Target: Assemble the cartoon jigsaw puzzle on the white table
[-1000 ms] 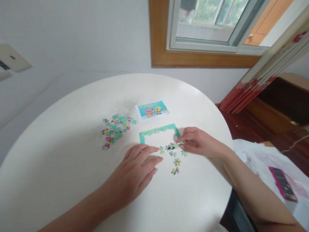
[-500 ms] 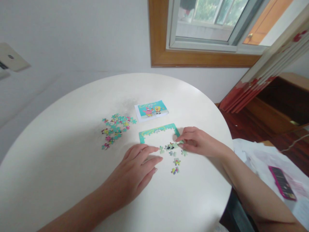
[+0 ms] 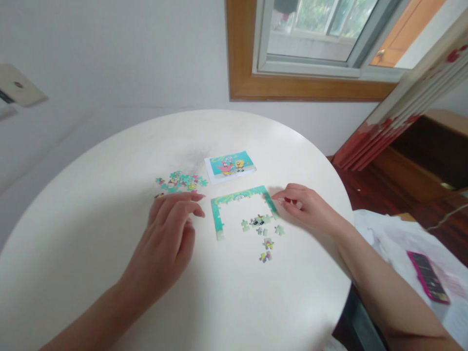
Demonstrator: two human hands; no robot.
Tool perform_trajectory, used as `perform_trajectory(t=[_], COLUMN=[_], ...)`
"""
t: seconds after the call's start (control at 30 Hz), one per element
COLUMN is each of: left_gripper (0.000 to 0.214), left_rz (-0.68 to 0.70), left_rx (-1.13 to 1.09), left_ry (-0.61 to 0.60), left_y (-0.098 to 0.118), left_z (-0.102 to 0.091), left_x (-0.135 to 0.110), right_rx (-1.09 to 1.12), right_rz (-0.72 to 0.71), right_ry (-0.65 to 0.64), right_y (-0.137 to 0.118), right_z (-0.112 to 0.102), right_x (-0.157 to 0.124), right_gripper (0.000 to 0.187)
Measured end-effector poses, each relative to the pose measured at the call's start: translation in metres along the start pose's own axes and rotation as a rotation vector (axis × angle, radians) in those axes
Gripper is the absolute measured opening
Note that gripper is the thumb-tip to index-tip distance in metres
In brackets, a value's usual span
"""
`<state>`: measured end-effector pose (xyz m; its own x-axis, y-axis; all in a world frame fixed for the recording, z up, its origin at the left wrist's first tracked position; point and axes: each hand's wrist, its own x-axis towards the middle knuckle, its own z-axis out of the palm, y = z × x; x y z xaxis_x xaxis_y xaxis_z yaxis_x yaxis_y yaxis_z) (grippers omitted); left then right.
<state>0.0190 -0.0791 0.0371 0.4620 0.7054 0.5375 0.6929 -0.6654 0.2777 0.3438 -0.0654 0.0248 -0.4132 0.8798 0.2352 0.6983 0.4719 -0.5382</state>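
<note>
On the white table (image 3: 91,234), your puzzle border (image 3: 215,214) occupies the centre of the frame, its strips running along the top and both sides. Your left hand (image 3: 161,239), left of centre, partly covers the pile of loose pieces (image 3: 179,182); its fingers are loosely curved and spread, with nothing visible between them. Your right hand (image 3: 309,209), right of centre, has its fingers narrowed beside the border's right strip; whether they grip a piece cannot be told. Separate pieces (image 3: 268,243) lie just below centre; the picture card (image 3: 232,166) lies above the border.
</note>
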Motion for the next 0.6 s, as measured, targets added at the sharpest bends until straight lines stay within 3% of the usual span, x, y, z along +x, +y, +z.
perform_trajectory(t=[0.6], left_gripper=[0.023], left_rz=[0.001], left_rx=[-0.061], left_ry=[-0.112], left_y=[0.007], left_z=[0.009], left_x=[-0.005], right_rx=[-0.006], right_rz=[0.02], right_ry=[-0.002], right_y=[-0.001], right_z=[0.0], right_x=[0.002], right_gripper=[0.029])
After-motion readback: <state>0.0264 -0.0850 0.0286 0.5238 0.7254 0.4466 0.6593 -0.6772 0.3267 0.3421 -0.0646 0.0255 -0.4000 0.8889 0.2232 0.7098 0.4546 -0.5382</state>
